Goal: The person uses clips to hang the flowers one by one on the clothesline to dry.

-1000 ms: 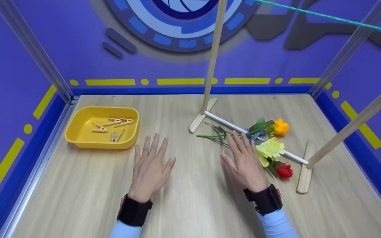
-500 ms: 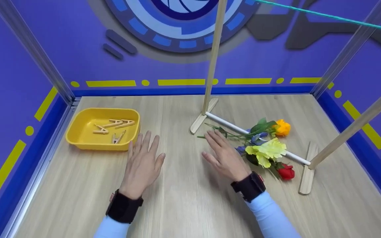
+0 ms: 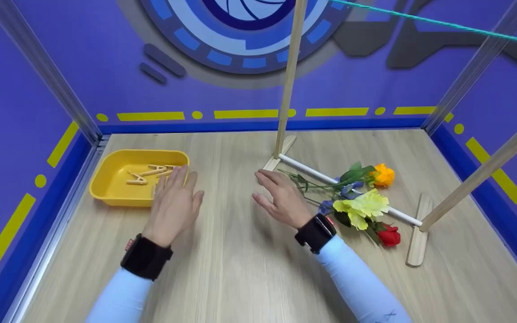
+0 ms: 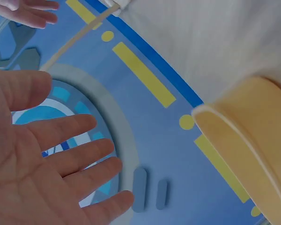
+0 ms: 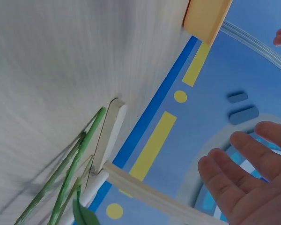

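Note:
My left hand (image 3: 174,207), fingers straight and holding nothing, reaches over the near right corner of a yellow tray (image 3: 119,202). Inside the tray lie several wooden clothespins (image 3: 137,178), some partly hidden by the fingers. In the left wrist view the palm faces the camera, with the tray (image 4: 253,140) off to the right. My right hand (image 3: 283,197) hovers with extended, bare fingers just left of the artificial flowers. Those are a yellow-green flower (image 3: 361,207), an orange flower (image 3: 382,175), a red rose (image 3: 389,235) and small blue blooms. Green stems (image 5: 68,176) show in the right wrist view.
A wooden stand with two upright posts (image 3: 291,76) is joined at the base by a white rod (image 3: 308,169). A teal string (image 3: 442,24) spans the top right. Its wooden feet (image 3: 416,244) rest on the tabletop (image 3: 236,269). Blue patterned walls (image 3: 222,98) enclose the table.
My left hand has moved left and forward onto the tray's corner. My right hand has shifted left, off the flowers, uncovering more of their stems and blooms.

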`<state>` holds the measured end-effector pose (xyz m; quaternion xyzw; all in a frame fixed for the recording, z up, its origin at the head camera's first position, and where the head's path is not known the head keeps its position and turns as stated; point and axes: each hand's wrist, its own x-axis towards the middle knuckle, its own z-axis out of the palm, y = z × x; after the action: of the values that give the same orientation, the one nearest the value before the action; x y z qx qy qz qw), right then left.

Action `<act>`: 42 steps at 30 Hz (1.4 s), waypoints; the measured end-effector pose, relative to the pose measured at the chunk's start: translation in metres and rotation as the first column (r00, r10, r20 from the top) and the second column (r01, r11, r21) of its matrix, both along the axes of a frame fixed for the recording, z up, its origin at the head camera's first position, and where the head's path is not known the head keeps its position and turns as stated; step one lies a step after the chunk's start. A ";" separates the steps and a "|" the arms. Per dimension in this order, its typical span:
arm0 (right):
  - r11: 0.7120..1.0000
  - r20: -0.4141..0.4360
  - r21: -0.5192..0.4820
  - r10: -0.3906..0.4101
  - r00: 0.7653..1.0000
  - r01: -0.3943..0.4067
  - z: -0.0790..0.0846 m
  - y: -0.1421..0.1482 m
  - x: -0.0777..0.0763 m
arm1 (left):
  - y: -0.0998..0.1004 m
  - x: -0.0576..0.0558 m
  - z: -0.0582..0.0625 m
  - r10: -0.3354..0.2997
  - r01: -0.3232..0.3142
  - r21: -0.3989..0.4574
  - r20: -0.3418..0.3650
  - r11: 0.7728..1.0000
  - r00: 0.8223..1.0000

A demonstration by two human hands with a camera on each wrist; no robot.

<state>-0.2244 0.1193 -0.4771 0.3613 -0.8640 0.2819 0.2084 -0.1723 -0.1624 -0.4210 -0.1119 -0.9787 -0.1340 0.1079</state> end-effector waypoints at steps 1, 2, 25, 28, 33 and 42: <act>1.000 -0.006 0.000 0.000 1.000 0.000 0.001 -0.002 -0.001 | -0.003 -0.002 0.003 0.004 -0.004 -0.007 0.010 1.000 1.000; 1.000 -0.009 -0.002 0.002 1.000 -0.002 0.002 -0.004 -0.003 | -0.007 -0.004 0.005 0.010 -0.009 -0.016 0.020 1.000 1.000; 1.000 0.139 -0.031 0.003 0.990 0.001 0.004 -0.054 -0.027 | -0.056 -0.064 0.013 0.137 -0.112 -0.111 0.251 0.988 0.958; 0.999 0.175 -0.038 0.002 0.985 0.004 0.002 -0.059 -0.028 | -0.060 -0.071 0.008 0.171 -0.122 -0.188 0.275 0.975 0.946; 0.999 0.204 -0.046 0.002 0.979 0.008 -0.002 -0.066 -0.028 | -0.065 -0.081 0.001 0.225 -0.141 -0.234 0.384 0.962 0.896; 0.997 0.258 -0.082 0.018 0.966 0.003 -0.002 -0.075 -0.027 | -0.068 -0.087 -0.012 0.262 -0.143 -0.260 0.514 0.955 0.817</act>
<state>-0.2512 0.0439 -0.4788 0.3160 -0.8702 0.3623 0.1077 -0.2590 -0.2301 -0.4333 0.0253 -0.9837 -0.0440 -0.1726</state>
